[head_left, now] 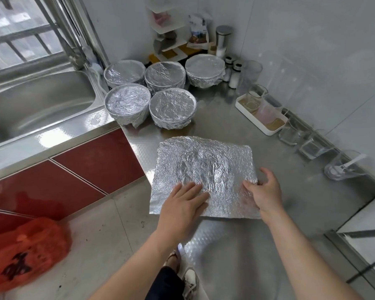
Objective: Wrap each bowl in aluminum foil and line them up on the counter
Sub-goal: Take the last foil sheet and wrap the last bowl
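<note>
Head cam: foil sheet (pixel 204 167) lies flat on the counter (pixel 225 122), five wrapped bowls (pixel 173 107) bunched at its 11 o'clock. Left hand (pixel 182 205) presses flat-fingered at the sheet's 7 o'clock; right hand (pixel 266 191), loosely spread, rests its thumb on the 4 o'clock edge.

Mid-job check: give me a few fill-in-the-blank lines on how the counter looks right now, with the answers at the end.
1. ____ wrapped bowls stand on the steel counter.
2. The left hand lies flat on a crumpled sheet of ____.
3. Left of the bowls is the steel ____.
4. The orange bag lies on the ____.
Answers: five; foil; sink; floor.
</note>
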